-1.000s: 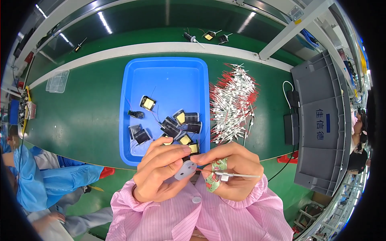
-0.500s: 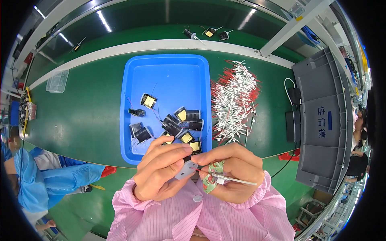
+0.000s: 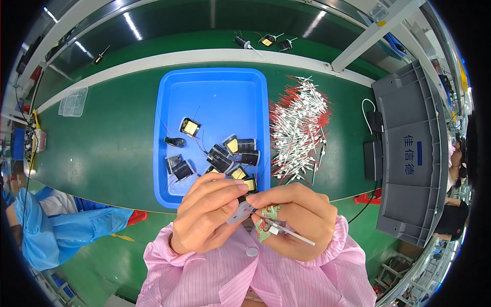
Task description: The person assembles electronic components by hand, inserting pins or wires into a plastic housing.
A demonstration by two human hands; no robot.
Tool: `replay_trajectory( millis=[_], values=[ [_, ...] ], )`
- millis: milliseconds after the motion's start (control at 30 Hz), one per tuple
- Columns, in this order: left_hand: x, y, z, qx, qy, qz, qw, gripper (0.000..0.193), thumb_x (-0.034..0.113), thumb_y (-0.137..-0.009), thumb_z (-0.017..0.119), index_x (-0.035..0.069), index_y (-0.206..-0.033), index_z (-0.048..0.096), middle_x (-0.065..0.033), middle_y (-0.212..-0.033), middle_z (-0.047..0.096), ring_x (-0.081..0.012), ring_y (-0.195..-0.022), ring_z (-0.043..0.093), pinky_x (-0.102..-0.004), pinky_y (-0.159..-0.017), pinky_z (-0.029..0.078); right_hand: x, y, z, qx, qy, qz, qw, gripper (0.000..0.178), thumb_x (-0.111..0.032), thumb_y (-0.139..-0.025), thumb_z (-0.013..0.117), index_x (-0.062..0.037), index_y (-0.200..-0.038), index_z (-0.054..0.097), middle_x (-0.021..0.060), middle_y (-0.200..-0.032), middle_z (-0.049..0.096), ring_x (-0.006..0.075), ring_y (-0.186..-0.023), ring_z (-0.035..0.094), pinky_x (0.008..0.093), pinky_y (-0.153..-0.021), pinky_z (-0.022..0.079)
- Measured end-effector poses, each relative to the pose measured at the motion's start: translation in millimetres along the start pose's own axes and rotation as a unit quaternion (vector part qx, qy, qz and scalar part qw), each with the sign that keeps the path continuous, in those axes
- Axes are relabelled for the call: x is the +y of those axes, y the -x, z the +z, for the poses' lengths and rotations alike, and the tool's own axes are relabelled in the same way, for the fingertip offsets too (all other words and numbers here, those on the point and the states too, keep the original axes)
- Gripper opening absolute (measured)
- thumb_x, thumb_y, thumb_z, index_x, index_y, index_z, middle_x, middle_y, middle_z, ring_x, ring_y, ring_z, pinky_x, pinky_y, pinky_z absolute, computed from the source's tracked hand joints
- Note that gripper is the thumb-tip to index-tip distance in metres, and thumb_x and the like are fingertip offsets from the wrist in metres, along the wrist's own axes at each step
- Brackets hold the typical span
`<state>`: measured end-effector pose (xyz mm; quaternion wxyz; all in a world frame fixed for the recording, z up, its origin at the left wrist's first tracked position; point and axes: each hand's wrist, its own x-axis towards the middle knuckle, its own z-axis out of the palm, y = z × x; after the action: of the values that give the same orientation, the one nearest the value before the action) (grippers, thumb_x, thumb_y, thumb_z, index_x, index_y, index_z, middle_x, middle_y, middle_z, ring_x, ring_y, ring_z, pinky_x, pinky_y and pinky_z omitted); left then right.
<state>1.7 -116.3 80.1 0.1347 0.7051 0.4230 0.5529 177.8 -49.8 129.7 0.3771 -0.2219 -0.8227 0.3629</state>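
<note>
Just past the near edge of the bench, my left hand [image 3: 204, 217] is closed around a wire coil with a pale grey end flange [image 3: 237, 214]. The rest of this coil is mostly hidden by my fingers. My right hand [image 3: 303, 217], with green patterned tape wrapped on a finger, pinches a lead wire [image 3: 300, 237] that has a white sleeve and connector. Its red end meets the flange, where my fingertips touch. Beyond my hands, several black coils [image 3: 220, 157] with yellow patches lie in a blue tray [image 3: 159, 133], some with thin wires sticking up.
To the tray's right a heap of red and white leads [image 3: 299, 130] covers the green bench [image 3: 102, 148]. A grey crate [image 3: 413, 153] stands at far right beside a black box [image 3: 373, 161]. A clear plastic box [image 3: 73, 103] lies at far left. More coils [image 3: 267, 40] sit behind the white rail.
The coil in my left hand has tilted, so its flange shows narrower. The white end of the lead in my right hand has swung down and a little left.
</note>
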Motion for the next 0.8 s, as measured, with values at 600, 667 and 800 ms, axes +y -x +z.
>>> replay_trajectory(
  millis=[600,667,800],
  values=[
    [-2.9,0.3,0.4,0.048,-0.038,0.005,0.998,0.049,-0.004,-0.060,0.084,-0.003,-0.097,0.052,-0.0230,-0.098,0.063,-0.0343,-0.082,0.064,-0.0383,-0.065,0.053,3.8,4.4,-4.3,-0.002,-0.072,0.062,0.996,0.020,-0.007,-0.077,0.075,0.0032,-0.093,0.068,0.0131,-0.079,0.063,0.0166,-0.061,0.060,0.0256,-0.054,0.047],
    [-1.3,-0.2,1.0,0.055,-0.025,0.008,0.998,0.050,0.000,-0.059,0.086,-0.003,-0.095,0.053,-0.0220,-0.100,0.063,-0.0337,-0.083,0.063,-0.0374,-0.066,0.053,6.1,3.8,-2.1,-0.004,-0.071,0.049,0.996,0.017,-0.001,-0.076,0.073,0.0034,-0.091,0.070,0.0133,-0.079,0.064,0.0161,-0.060,0.061,0.0246,-0.053,0.047],
    [-1.9,3.6,1.7,0.057,-0.029,0.006,0.998,0.056,0.008,-0.060,0.088,0.004,-0.105,0.054,-0.0170,-0.104,0.063,-0.0288,-0.087,0.061,-0.0379,-0.073,0.051,9.7,6.7,0.9,-0.019,-0.071,0.064,0.995,0.019,0.001,-0.073,0.075,0.0017,-0.091,0.071,0.0117,-0.079,0.065,0.0145,-0.060,0.062,0.0235,-0.051,0.047]
  ],
)
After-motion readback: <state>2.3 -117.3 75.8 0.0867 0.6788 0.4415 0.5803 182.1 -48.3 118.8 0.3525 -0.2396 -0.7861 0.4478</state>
